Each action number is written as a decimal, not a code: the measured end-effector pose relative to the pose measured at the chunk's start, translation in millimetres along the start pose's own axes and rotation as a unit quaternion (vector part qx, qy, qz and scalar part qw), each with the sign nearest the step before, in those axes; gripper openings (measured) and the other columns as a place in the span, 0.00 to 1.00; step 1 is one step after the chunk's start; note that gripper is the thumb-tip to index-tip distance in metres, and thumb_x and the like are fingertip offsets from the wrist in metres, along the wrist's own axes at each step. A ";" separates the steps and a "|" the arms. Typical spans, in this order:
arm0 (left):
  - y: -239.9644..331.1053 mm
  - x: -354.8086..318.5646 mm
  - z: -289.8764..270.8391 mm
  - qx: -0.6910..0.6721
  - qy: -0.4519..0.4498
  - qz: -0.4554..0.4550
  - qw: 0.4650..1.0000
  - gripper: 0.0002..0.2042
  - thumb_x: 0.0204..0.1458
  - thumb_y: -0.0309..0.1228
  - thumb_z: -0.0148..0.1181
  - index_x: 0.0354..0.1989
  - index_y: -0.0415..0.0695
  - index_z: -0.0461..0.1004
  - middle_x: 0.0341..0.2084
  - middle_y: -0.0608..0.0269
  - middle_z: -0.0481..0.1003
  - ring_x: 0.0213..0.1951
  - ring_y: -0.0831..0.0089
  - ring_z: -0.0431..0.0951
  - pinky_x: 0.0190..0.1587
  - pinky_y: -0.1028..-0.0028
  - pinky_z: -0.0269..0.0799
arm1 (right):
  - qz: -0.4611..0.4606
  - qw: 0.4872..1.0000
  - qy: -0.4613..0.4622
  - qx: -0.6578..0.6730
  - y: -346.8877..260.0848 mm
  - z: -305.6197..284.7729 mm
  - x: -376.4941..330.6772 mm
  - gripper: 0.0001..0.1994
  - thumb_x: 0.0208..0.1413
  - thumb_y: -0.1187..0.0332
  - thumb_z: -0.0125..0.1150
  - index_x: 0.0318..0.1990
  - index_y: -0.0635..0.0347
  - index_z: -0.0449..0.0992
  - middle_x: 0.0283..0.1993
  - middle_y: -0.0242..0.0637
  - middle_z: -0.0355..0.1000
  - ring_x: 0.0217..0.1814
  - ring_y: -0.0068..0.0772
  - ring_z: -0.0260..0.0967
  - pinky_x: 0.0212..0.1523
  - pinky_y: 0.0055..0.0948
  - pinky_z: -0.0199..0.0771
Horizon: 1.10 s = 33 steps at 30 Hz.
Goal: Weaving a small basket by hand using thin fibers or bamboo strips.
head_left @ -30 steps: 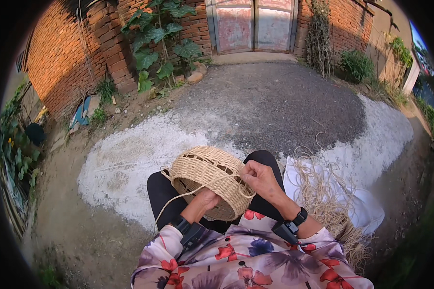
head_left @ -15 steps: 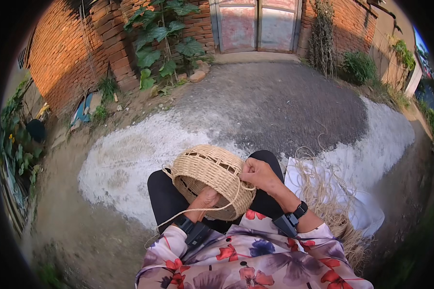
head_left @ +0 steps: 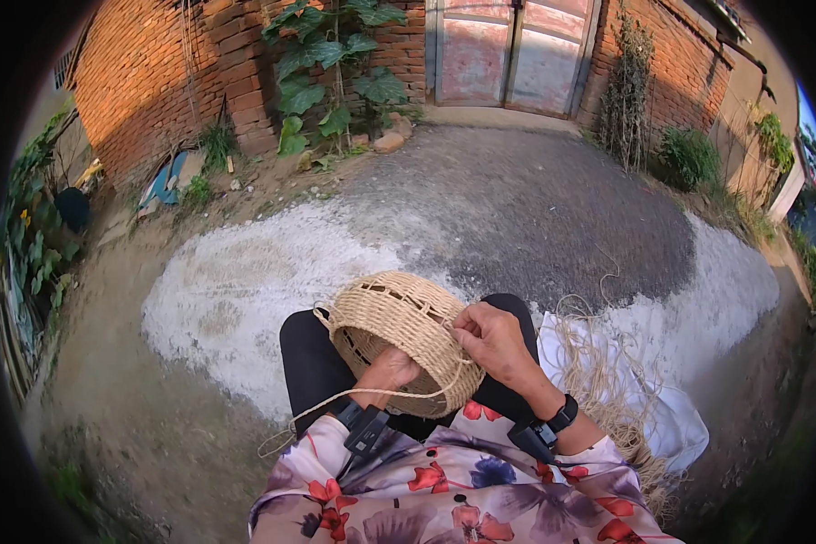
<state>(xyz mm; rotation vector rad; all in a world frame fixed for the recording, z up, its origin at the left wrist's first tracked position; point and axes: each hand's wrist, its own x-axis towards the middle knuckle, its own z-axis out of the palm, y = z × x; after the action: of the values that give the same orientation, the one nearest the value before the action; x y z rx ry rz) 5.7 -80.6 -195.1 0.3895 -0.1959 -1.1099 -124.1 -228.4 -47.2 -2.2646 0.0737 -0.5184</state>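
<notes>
A round basket [head_left: 406,328] of woven straw-coloured cord lies tilted on my lap, its mouth toward me and a row of gaps round its wall. My left hand [head_left: 392,370] reaches inside through the mouth; the wall hides its fingertips. Outside, at the basket's right side, my right hand [head_left: 490,337] has thumb and forefinger pinched together at the weave. A loose cord [head_left: 340,395] loops from beside my left forearm across the mouth and up to those pinched fingers. The fingers partly cover where it meets the wall.
A tangled heap of loose cord [head_left: 598,363] lies on a white sheet [head_left: 675,431] beside my right knee. Ahead are pale and dark patches of ground [head_left: 535,199]. Farther off stand a brick wall [head_left: 145,100], a leafy plant [head_left: 313,82] and a double door [head_left: 508,59].
My right hand has shifted slightly and stays pinched at the basket's side. My left hand remains inside, with more of its back showing. The view has tilted a little.
</notes>
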 end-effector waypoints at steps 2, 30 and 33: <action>-0.4 -0.4 -1.4 -0.006 -0.008 0.003 1.000 0.18 0.54 0.29 0.63 0.52 0.38 0.70 0.48 0.58 0.74 0.49 0.69 0.75 0.54 0.68 0.73 | -0.004 1.000 0.002 -0.028 -3.9 1.6 1.0 0.05 0.50 0.73 0.61 0.31 0.65 0.75 0.27 0.42 0.71 0.28 0.34 0.72 0.29 0.30 0.71; 4.2 -0.1 17.2 0.052 0.032 0.066 0.996 0.21 0.56 0.35 0.61 0.56 0.41 0.67 0.51 0.61 0.72 0.52 0.70 0.73 0.57 0.65 0.70 | -0.106 0.990 0.033 -0.088 -4.3 17.1 26.8 0.06 0.51 0.73 0.61 0.31 0.63 0.70 0.28 0.46 0.67 0.34 0.51 0.69 0.34 0.42 0.68; 4.0 -0.4 17.7 0.061 0.028 0.065 0.996 0.20 0.57 0.36 0.60 0.55 0.41 0.68 0.50 0.63 0.73 0.51 0.72 0.73 0.57 0.67 0.70 | -0.069 0.996 0.015 -0.058 -5.4 18.7 27.6 0.07 0.51 0.73 0.61 0.31 0.62 0.67 0.28 0.45 0.67 0.32 0.52 0.69 0.33 0.44 0.68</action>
<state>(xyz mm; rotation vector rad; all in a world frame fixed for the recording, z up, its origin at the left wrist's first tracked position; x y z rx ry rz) 2.8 -82.4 -177.3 0.5103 -0.2369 -0.9603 -92.1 -217.5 -45.1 -2.3864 -0.0390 -0.6349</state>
